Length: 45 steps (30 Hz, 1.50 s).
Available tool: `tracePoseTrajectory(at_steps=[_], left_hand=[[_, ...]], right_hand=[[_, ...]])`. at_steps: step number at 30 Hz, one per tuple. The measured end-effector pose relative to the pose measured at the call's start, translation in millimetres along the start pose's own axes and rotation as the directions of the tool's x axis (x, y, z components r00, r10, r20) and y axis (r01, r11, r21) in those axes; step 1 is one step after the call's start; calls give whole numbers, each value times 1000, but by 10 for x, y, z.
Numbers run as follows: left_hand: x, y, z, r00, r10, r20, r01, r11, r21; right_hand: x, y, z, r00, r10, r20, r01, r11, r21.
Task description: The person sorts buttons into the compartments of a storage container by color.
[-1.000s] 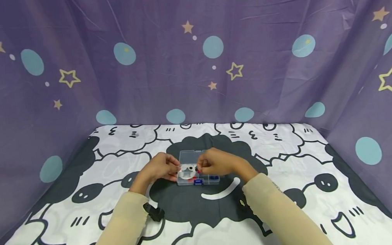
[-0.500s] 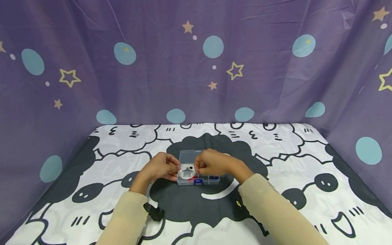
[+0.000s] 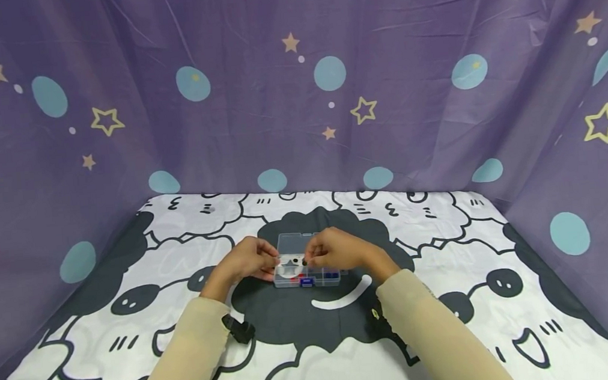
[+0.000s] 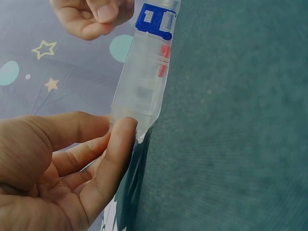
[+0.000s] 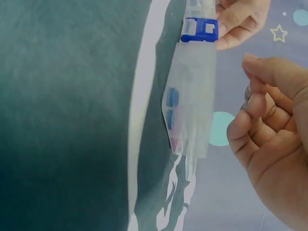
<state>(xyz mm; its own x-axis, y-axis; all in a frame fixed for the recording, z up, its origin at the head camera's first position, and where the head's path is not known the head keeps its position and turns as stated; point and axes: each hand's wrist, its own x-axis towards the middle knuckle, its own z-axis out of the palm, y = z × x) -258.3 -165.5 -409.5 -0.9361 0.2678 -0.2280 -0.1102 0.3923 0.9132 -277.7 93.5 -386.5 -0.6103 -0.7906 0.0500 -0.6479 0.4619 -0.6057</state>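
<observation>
A clear plastic compartment box point(image 3: 296, 282) with its lid point(image 3: 290, 244) raised sits on the dark printed patch. My left hand point(image 3: 249, 259) grips its left end, thumb and fingers around the edge, also plain in the left wrist view. A white round piece point(image 3: 291, 271) with dark spots lies over the left compartments. My right hand point(image 3: 336, 250) hovers over the box's right half with curled fingers. In the right wrist view its fingertips pinch a small grey piece point(image 5: 247, 93), mostly hidden. A blue latch point(image 3: 306, 282) is on the front; red pieces point(image 4: 162, 69) show inside.
Blue pieces point(image 5: 172, 108) and a pink piece point(image 5: 177, 134) show through the box's right end. A cloth point(image 3: 316, 328) printed with cartoon sheep covers the table. A purple star-printed curtain point(image 3: 274, 96) hangs behind and at both sides.
My right hand dipped left over the white round piece, then drew back slightly right. The red spot at its fingertips a second ago no longer shows. My left hand stays on the box.
</observation>
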Motion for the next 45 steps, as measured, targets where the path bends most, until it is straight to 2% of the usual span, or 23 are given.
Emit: tracePoseTrajectory(at_steps=[5, 12, 19, 35, 45], left_hand=[[6, -9, 1, 1000, 4, 1, -4, 1000, -2], [-4, -12, -1, 1000, 6, -1, -6, 1000, 2], [-6, -21, -8, 1000, 6, 0, -6, 1000, 2], [-8, -11, -27, 1000, 3, 4, -3, 1000, -3], [5, -4, -21, 1000, 0, 4, 0, 1000, 4]], right_hand=[[-79, 27, -73, 1000, 3, -12, -2, 999, 41], [-225, 136, -153, 1000, 7, -30, -7, 1000, 27], [-392, 247, -246, 996, 63, -57, -61, 997, 39], [-772, 494, -395, 988, 95, -119, -94, 995, 13], [-932, 710, -452, 983, 144, -118, -141, 989, 37]])
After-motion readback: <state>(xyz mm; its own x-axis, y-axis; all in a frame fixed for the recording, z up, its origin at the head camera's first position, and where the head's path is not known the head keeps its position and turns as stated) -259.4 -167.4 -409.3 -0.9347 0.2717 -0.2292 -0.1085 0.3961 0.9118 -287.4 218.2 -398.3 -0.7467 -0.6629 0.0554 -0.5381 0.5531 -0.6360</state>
